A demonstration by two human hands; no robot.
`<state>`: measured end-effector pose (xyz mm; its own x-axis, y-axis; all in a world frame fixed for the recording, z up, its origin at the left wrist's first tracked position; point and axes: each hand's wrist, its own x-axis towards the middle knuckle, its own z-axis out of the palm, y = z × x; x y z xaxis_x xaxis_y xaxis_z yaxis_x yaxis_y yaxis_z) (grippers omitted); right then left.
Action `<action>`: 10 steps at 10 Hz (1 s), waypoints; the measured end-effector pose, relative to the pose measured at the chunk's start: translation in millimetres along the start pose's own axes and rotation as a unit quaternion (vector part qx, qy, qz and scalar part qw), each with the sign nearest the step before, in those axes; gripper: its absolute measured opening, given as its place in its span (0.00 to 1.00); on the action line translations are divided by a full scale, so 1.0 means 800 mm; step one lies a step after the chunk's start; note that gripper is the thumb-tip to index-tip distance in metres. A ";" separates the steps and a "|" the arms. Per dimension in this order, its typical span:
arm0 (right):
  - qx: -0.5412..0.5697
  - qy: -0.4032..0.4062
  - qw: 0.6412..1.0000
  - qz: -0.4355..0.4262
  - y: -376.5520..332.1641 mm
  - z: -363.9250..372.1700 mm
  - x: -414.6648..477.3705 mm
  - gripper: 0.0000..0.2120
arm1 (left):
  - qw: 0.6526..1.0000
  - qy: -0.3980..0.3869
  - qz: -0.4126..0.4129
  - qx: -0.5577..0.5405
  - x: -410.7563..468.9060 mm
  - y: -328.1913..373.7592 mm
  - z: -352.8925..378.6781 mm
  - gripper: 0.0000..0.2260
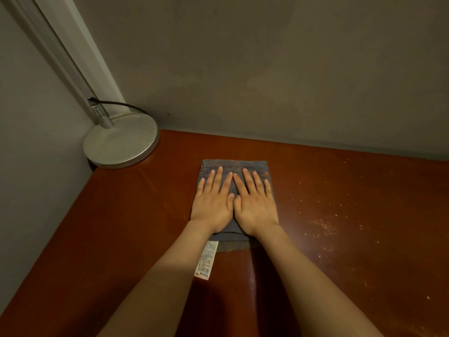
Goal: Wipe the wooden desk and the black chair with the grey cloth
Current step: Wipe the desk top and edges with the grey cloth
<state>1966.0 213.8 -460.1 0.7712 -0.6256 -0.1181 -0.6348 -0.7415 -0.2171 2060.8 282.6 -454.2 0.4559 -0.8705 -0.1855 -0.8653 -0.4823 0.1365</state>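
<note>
Pressing flat: left hand and right hand side by side, thumbs touching, fingers straight, palms down on grey cloth, gripping nothing. Cloth folded, frame centre, lying on wooden desk; white label pokes out at lower edge. Judgement: cloth soft, light, limp; would bunch if pinched, so spread palm pressure over middle suits sliding. Pale specks right of cloth. Lamp base upper left.
</note>
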 end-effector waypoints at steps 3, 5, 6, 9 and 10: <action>0.008 0.004 1.000 0.006 0.018 -0.016 0.085 0.25 | 1.000 0.006 0.002 0.003 0.087 -0.016 -0.017 0.24; 0.014 0.008 1.000 0.008 0.028 -0.025 0.131 0.25 | 1.000 0.008 0.003 0.009 0.134 -0.022 -0.026 0.24; 0.019 0.011 1.000 0.011 0.032 -0.026 0.143 0.25 | 1.000 0.011 0.005 0.012 0.149 -0.023 -0.027 0.24; 0.022 0.013 0.999 0.020 0.036 -0.030 0.163 0.25 | 1.000 0.014 0.015 0.022 0.172 -0.027 -0.031 0.24; 0.030 0.009 0.999 0.017 0.036 -0.032 0.164 0.25 | 1.000 0.013 0.016 0.020 0.174 -0.027 -0.031 0.24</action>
<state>2047.4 104.0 -457.5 0.7474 -0.6553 -0.1094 -0.6566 -0.7036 -0.2716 2148.4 169.8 -458.4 0.4332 -0.8877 -0.1561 -0.8868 -0.4508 0.1019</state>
